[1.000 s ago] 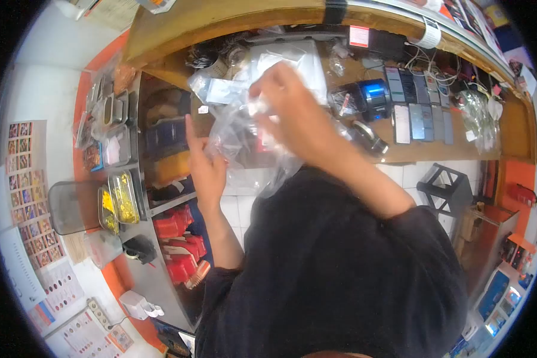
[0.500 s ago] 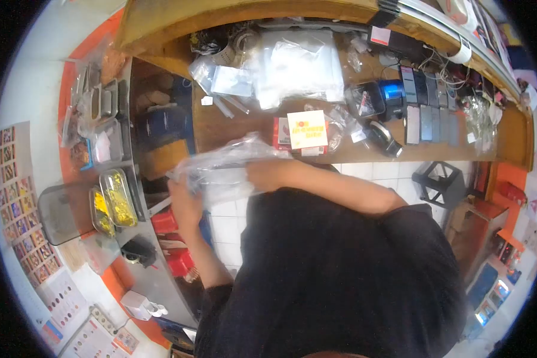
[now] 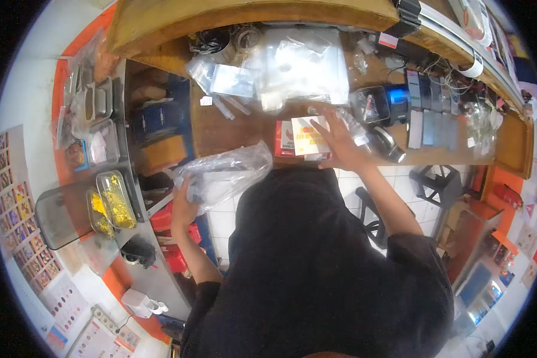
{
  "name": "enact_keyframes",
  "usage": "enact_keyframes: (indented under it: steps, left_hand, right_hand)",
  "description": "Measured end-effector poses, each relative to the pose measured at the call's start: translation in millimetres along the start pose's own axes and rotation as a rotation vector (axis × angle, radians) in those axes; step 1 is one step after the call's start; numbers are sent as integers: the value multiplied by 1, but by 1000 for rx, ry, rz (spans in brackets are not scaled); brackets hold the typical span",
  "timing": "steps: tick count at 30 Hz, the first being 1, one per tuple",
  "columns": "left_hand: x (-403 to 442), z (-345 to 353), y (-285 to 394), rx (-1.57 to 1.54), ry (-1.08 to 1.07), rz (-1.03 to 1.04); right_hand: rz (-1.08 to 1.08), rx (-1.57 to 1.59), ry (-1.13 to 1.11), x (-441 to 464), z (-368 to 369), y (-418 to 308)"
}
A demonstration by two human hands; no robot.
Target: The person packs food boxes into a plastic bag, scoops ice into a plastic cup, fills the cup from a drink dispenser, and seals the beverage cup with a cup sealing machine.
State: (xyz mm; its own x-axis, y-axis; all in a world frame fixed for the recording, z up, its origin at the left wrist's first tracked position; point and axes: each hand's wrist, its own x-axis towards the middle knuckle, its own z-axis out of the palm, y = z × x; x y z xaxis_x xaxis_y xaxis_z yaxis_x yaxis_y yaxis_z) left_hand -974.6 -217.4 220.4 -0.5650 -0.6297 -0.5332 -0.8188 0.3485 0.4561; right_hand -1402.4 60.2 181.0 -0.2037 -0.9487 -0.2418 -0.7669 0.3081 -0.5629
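Observation:
My left hand [image 3: 185, 206] is closed on the near left end of a clear plastic bag [image 3: 232, 170], which stretches to the right along the front edge of the wooden table. My right hand [image 3: 342, 143] has its fingers spread over the right side of a white card with yellow and red print [image 3: 307, 134]. Whether the fingertips touch the card cannot be made out. Under the card lies a red box [image 3: 285, 136], its left side showing.
A stack of clear plastic bags [image 3: 304, 68] lies at the back of the table. To the right are a tape dispenser [image 3: 388, 145], a dark tray [image 3: 370, 104] and several phones [image 3: 429, 128]. Food containers with yellow pieces [image 3: 118, 203] stand on the left counter.
My right hand has let go of the plastic bag and moved right to the printed card. My left hand still holds the bag, which now hangs more freely.

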Motion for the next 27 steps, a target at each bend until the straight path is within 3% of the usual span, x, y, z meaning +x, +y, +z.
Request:
enact_keyframes:
  steps: [7,12,15,17,19,23,25,27]
  left_hand:
    - [14,-22,34,-23,20,99]
    - [5,-24,59,-57,113,120]
    - [4,-25,72,-31,159,183]
    - [0,-28,90,-17,173,157]
    - [-5,-35,104,-2,180,137]
    - [-7,-39,110,46,176,123]
    - [-6,-40,106,45,181,150]
    - [-10,-39,101,82,171,135]
  right_hand:
    - [-188,202,129,12,54,40]
    - [-254,-20,24,24,55,31]
    - [-210,85,-6,29,46,24]
    - [-195,-12,-3,29,32,-2]
    - [-32,-371,20,29,20,-25]
    - [-96,-374,9,40,9,-27]
    - [-17,31,90,54,6,-17]
    - [43,65,108,75,-3,0]
